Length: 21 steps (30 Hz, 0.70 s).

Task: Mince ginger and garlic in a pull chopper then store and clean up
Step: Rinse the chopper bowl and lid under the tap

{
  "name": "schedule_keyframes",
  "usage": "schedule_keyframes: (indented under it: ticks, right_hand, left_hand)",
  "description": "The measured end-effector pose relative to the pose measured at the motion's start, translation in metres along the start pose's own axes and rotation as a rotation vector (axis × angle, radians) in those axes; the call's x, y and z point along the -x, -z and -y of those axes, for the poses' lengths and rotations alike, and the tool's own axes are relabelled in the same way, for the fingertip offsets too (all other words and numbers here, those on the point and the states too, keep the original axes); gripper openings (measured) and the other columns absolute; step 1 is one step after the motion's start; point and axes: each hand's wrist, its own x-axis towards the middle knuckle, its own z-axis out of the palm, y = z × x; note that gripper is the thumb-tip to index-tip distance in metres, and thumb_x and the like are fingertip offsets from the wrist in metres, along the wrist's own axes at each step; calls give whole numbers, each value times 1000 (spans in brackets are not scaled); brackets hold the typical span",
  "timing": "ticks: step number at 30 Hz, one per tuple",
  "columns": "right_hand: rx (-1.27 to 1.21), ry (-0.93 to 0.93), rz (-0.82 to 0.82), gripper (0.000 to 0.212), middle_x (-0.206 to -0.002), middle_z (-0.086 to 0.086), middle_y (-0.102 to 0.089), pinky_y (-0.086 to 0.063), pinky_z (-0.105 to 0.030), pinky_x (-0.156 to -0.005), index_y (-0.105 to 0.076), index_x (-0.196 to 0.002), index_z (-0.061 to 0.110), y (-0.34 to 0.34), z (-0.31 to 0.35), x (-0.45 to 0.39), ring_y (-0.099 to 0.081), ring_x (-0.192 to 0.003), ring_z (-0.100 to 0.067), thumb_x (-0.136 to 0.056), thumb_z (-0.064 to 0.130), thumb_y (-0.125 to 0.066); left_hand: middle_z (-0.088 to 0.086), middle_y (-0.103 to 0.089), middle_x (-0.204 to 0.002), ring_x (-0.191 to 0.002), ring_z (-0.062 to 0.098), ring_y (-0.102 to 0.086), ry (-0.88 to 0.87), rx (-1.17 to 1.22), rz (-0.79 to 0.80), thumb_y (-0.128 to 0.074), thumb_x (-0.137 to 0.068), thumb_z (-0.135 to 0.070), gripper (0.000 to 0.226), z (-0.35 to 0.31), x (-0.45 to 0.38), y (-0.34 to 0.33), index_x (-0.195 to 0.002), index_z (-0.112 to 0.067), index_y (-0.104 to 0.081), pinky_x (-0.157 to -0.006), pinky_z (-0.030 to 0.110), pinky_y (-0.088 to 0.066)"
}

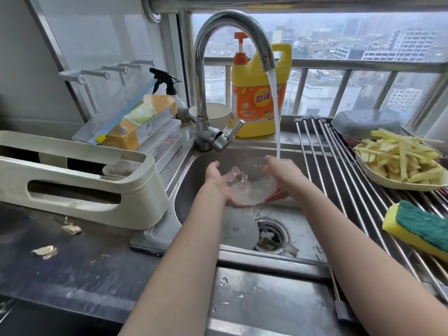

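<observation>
A clear plastic chopper bowl (252, 183) is held tilted over the steel sink (300, 229), under the running tap (232, 69). Water streams down just behind its rim and spills from its lower edge. My left hand (217, 180) cups the bowl's left side from below. My right hand (278, 170) grips the right rim, fingers wrapped under the bowl. A round grey lid (238, 230) lies flat on the sink floor beside the drain (270, 236). Garlic skins (46, 251) lie on the dark counter at left.
A yellow detergent bottle (254, 93) and a white bowl (215, 113) stand behind the tap. A cream rack (80, 180) sits left of the sink. The roll-up drying rack (344, 170) at right carries a plate of ginger peels (397, 163), a grey dish (368, 122) and a sponge (419, 226).
</observation>
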Motion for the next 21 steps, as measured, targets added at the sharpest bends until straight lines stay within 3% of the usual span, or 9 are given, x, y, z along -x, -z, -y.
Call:
schedule_keyframes:
  ticks: [2,4,6,9,12,15,17,19,21]
  right_hand:
    - [-168,-73,4,45,-111,-17,-56,-60,-44,-66,-52,-126,12,1,2,-1,-66,-83,-33,-92,34,-34]
    - [-263,-134,-44,44,-115,-27,-53,-56,-35,-48,-44,-133,12,7,4,-3,-68,-66,-38,-92,18,-29]
    - [-201,-143,-44,47,-106,-33,-57,-56,-37,-45,-39,-135,6,9,4,-2,-68,-56,-39,-90,10,-30]
    - [-112,-155,33,44,-84,-32,-63,-58,-41,-49,-39,-133,1,3,4,6,-69,-62,-41,-89,2,-38]
    - [30,-72,5,49,-88,-27,-66,-58,-38,-49,-29,-140,17,1,0,4,-69,-61,-35,-91,9,-35]
    - [287,67,-67,38,-106,-15,-61,-59,-45,-68,-42,-126,12,3,-8,1,-68,-78,-31,-92,27,-49]
    - [347,128,-119,39,-108,-13,-59,-57,-47,-75,-50,-116,8,5,-11,0,-63,-89,-31,-88,32,-60]
    - [421,216,-167,29,-102,-13,-61,-56,-45,-75,-52,-107,8,5,-9,-1,-62,-88,-31,-89,30,-60]
    - [468,307,-230,15,-95,-14,-63,-56,-44,-69,-52,-102,9,1,-5,0,-63,-81,-32,-95,23,-52]
  left_hand:
    - [21,-54,-117,-123,42,-47,-30,46,15,-40,-90,-58,58,-1,0,0,-109,-6,-57,-98,63,-36]
    - [21,-50,-131,-126,46,-44,-70,49,76,-40,-92,-56,56,-1,6,-2,-121,-11,-53,-97,69,-32]
    - [25,-42,-141,-129,50,-39,-18,16,181,-40,-89,-60,57,0,11,-5,-126,-17,-50,-103,71,-26]
    - [31,-42,-134,-122,50,-44,15,37,237,-48,-91,-49,40,1,24,-9,-109,-13,-48,-102,64,-32]
    - [28,-53,-119,-110,43,-54,-61,-227,231,-46,-88,-17,20,7,28,-17,-103,-5,-49,-95,56,-44]
    - [13,-52,-120,-109,33,-53,-271,-584,-30,-34,-75,14,51,12,17,-21,-110,-16,-54,-92,51,-49]
    - [8,-55,-113,-106,28,-53,-350,-639,-54,-26,-72,22,69,15,16,-23,-111,-25,-59,-89,50,-51]
    - [5,-59,-104,-92,24,-57,-403,-592,-82,-26,-78,22,65,15,14,-18,-103,-24,-64,-77,48,-54]
    - [10,-66,-106,-83,24,-61,-479,-585,-283,-38,-83,17,47,10,7,-10,-90,-19,-67,-75,49,-57]
